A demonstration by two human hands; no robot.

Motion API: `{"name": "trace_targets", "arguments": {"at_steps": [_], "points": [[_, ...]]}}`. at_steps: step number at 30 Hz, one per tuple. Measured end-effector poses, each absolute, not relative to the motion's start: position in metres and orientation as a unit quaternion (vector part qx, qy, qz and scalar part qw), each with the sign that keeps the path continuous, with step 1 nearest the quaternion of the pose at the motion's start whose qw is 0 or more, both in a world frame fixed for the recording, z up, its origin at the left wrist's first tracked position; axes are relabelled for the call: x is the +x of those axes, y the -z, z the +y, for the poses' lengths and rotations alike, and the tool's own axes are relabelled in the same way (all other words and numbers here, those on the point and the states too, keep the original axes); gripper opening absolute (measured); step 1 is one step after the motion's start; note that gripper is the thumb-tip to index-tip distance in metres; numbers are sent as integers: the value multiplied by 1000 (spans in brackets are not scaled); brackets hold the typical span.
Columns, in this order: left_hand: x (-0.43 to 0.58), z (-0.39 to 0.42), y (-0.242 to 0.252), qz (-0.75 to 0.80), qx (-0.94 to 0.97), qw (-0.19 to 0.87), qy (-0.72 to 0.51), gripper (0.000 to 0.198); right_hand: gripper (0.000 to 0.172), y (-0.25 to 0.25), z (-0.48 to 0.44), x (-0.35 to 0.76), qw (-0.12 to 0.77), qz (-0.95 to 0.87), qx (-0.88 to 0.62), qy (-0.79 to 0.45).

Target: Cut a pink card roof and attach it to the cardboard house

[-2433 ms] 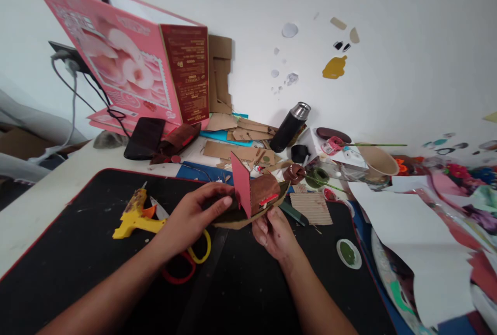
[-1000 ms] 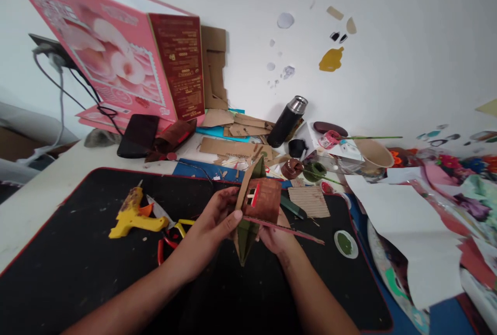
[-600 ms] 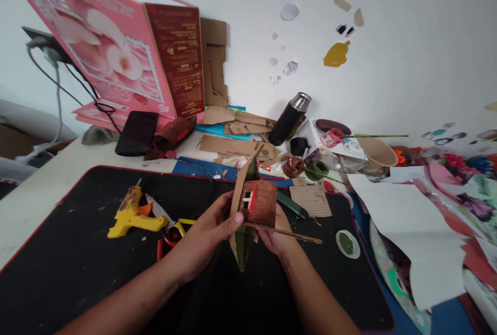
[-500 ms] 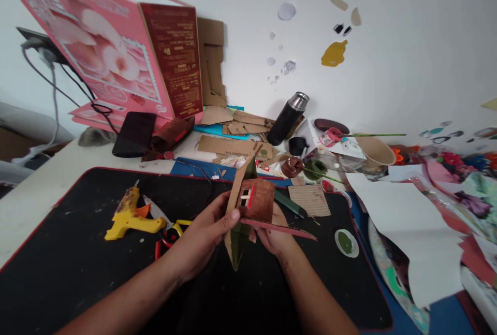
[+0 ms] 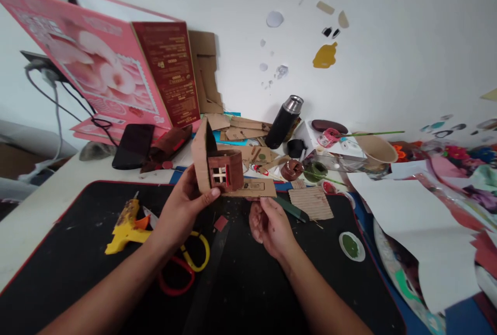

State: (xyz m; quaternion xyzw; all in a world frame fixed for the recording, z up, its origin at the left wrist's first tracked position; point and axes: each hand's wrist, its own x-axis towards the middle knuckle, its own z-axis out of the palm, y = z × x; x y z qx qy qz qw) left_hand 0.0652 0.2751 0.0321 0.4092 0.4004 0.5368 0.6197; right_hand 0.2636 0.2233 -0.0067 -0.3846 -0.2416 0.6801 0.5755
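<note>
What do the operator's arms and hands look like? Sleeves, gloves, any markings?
Two bare human arms, no robot hardware or cables on them. Left hand and right hand ungloved; no rings or watch visible. Left forearm and right forearm show no sleeves down to the frame edge. Possibly small smudges on the right hand; too small to be sure.

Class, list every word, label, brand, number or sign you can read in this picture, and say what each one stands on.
No text reads clearly enough to quote.
Pink box, front: pale lettering, too blurred.
Its dark red side panel: gold lines of print, too small.
Flat cardboard flap of the held model: a framed printed mark, too small.
Pink jar: pale marks, too small.
</note>
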Motion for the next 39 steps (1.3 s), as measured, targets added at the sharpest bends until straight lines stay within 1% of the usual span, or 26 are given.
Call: {"name": "trace_targets", "arguments": {"at_steps": [4,8,12,19,24,27,34,39], "points": [[65,286,-21,408,455,602,-515,66,55,-1,233,266,593,-236,-393,-662],[68,284,-15,414,467,601,-499,64,61,-5,241,270,591,-244,-397,-658],[68,281,-16,441,488,574,-488,66,69,-4,243,274,583,-257,-387,-666],[66,276,-20,460,512,557,-465,66,60,-1,237,282,587,-244,-380,-672],[65,273,-18,470,518,571,-430,64,64,2,235,285,559,-261,-358,-701],[65,272,-17,481,528,561,-418,62,65,4,235,287,547,-259,-357,-711],[65,270,-17,496,553,529,-411,54,66,5,234,287,547,-245,-366,-712],[64,268,-16,500,565,518,-403,53,67,7,233,287,544,-249,-371,-711]]}}
